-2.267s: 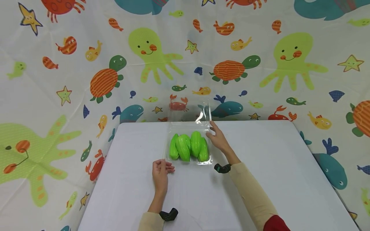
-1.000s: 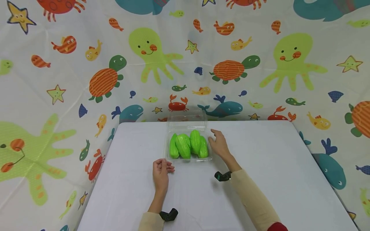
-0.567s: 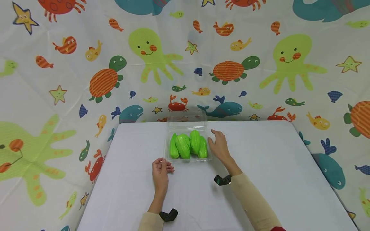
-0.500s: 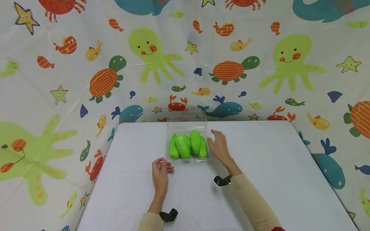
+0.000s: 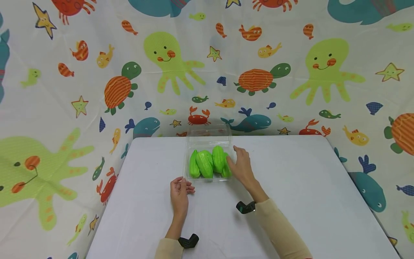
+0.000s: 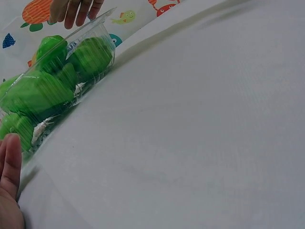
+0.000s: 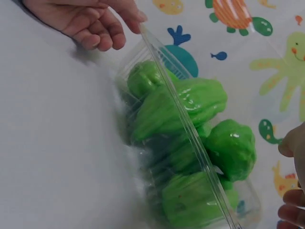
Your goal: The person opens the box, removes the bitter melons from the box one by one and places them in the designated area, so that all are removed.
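Note:
A clear plastic clamshell box (image 5: 210,179) sits at the back of the table, its lid (image 5: 209,132) tipped back. Inside lie several bright green, ribbed, glossy gourd-like pieces (image 5: 205,164). My left hand (image 5: 179,196) is at the near left corner of the box; in the right wrist view the left hand (image 7: 97,24) pinches the rim there, other fingers loosely bent. My right hand (image 5: 242,167) hovers over the right side of the box, thumb and fingers apart, partly covering the rightmost green piece (image 5: 225,171). In the right wrist view, the right hand (image 7: 296,167) holds nothing.
A white table (image 5: 291,187) lies under both hands. Behind and beside it hangs a cloth (image 5: 207,79) printed with sea animals. A black strap device (image 5: 245,207) sits on the right wrist, another black device (image 5: 189,241) on the left.
The lid has dropped back from a more upright stance, and my right hand has let go of it. The right hand then moved left over the rightmost green piece. My left hand stays put.

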Demonstrator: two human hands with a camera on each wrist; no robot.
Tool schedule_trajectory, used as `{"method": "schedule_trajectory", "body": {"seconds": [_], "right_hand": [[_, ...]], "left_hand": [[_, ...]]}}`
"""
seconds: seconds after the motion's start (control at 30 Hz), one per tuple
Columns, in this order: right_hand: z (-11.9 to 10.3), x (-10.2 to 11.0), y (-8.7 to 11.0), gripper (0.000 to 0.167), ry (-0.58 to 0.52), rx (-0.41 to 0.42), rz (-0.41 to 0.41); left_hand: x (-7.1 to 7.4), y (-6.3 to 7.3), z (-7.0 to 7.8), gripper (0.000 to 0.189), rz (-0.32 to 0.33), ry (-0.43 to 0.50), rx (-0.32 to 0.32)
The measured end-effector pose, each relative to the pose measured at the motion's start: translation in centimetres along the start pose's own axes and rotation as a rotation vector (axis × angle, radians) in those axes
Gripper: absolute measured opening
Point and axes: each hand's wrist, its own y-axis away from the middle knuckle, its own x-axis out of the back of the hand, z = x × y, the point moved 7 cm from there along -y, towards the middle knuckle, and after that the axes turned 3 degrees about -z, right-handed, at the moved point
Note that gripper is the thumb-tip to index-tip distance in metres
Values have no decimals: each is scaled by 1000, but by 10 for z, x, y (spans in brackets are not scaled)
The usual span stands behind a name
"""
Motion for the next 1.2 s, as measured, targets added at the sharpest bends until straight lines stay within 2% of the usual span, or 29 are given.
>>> {"method": "schedule_trajectory", "body": {"seconds": [0.5,1.0,1.2], "right_hand": [[-14,-17,14,65,81,63,4],[-18,-35,19,71,138,90,4],[-18,-39,20,69,174,102,3]], "left_hand": [[0,1,1,34,-3,-1,-9],[1,0,-1,33,-8,-10,24],[-3,6,18,28,-23,-9,30]]}}
